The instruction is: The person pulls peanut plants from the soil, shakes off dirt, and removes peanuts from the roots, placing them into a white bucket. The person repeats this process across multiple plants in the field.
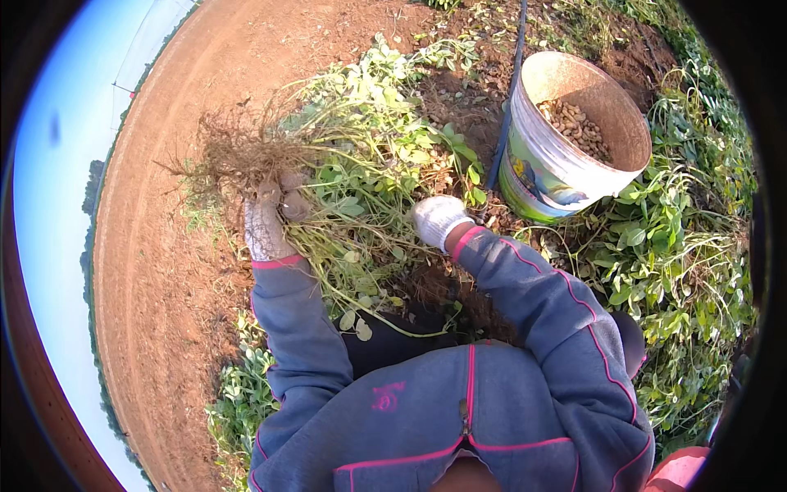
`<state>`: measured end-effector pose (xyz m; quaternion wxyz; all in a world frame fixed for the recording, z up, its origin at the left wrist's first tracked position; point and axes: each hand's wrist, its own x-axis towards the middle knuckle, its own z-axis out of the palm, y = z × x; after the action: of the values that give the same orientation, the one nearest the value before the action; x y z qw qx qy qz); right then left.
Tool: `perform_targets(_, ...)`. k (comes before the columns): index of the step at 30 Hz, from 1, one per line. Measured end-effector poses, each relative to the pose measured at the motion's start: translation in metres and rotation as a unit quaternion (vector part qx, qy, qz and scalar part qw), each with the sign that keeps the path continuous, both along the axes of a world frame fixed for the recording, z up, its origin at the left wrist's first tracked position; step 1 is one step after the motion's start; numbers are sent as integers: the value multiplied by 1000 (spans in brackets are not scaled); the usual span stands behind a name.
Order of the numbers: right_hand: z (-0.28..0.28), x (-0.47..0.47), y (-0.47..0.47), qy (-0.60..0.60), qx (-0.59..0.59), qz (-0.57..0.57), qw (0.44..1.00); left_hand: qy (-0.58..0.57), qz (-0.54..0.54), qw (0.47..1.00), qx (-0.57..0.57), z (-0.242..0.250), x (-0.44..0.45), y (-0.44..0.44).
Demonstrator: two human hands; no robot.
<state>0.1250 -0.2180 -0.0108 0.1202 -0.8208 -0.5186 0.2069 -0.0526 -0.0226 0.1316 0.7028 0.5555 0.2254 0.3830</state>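
Note:
My left hand (280,212), in a soil-stained knitted glove, grips a bunch of uprooted peanut plants (363,166) near their root end. Brown tangled roots (246,154) fan out beyond the fingers, while the leafy stems stretch away to the right. My right hand (439,218), in a whiter glove, is curled beside the stems, between them and the bucket. Its fingers are turned away from view, so whether it holds anything is hidden. To its upper right, a tilted plastic bucket (522,147) with a printed picture holds a heap of unshelled peanuts (575,129).
A dark hose or pipe (510,104) runs past the bucket's left side. Leafy plants (670,283) cover the ground at right. Bare reddish soil (166,307) spreads to the left. A pink object (679,470) shows at the lower right edge.

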Motion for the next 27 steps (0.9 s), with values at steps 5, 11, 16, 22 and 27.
perform_targets(5, 5, 8, -54, 478, 52, -90, 872, -41, -7, 998, -57, -1, -10, -3)
perform_targets(11, 87, 29, -81, 635, 306, 31, 709, 44, -34, 998, -18, -11, 15, -9)
perform_targets(16, 132, 12, -84, 543, 294, 78, 783, 59, -111, 991, 39, -34, 52, -49)
perform_targets(22, 106, 17, -71, 122, 345, 30, 930, 112, -259, 954, 104, -20, 62, -66)
perform_targets(27, 95, 10, -50, 93, 320, -32, 942, 156, -172, 956, 181, -1, 83, -100)
